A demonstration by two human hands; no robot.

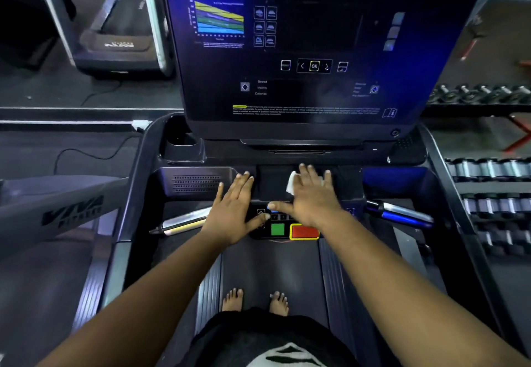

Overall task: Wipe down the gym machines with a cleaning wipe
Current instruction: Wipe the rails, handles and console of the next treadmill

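A: Standing barefoot on the treadmill belt [270,266], the person reaches both arms to the console [304,142].

B: Right hand [311,194] lies flat, fingers spread wide, pressing the white cleaning wipe [291,184] onto the dark panel just below the big screen [301,50].

A: And the wipe peeks out on the left side of that hand, mostly covered.

B: Left hand [234,208] is open too, fingers straight, palm down beside the speaker grille [196,184], holding nothing.

A: Near them, the green button [277,229] and red button [304,231] sit just below both thumbs.

B: Dumbbell racks [494,208] line the right.
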